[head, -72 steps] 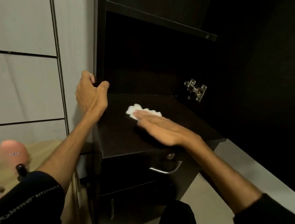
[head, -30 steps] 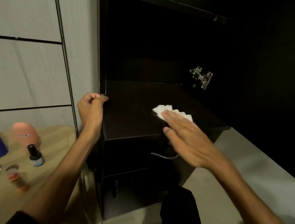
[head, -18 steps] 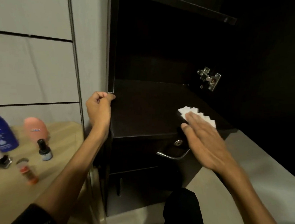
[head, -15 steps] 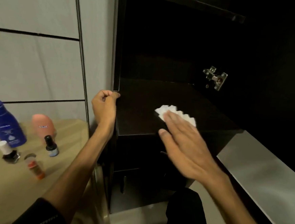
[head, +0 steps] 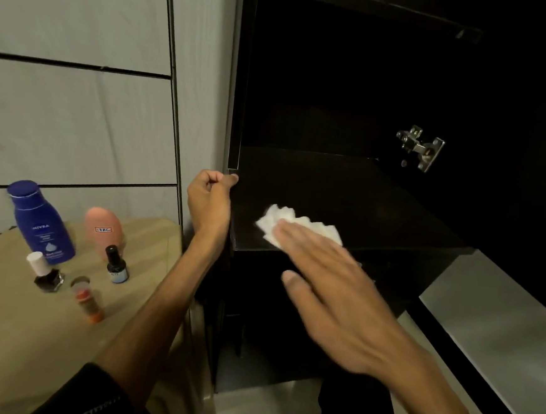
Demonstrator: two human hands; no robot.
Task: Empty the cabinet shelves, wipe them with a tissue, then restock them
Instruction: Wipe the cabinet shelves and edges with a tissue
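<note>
Cabinet shelf [head: 380,202]: bare, wiping under way; restocking left. Tissue [head: 291,223]: folded, flat near shelf's front edge, long axis left to right. Right hand [head: 334,286]: fingers flat, pressing tissue down, grip wide. Left hand [head: 208,201]: grip closed on cabinet's side edge. Bottles [head: 40,221]: waiting on tabletop [head: 26,334], left.

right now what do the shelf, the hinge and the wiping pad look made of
Shelf: dark wood-look board, matte, probably laminate. Hinge: shiny silver metal with bright glints. Tissue under the right hand: soft white paper, folded in layers.
</note>
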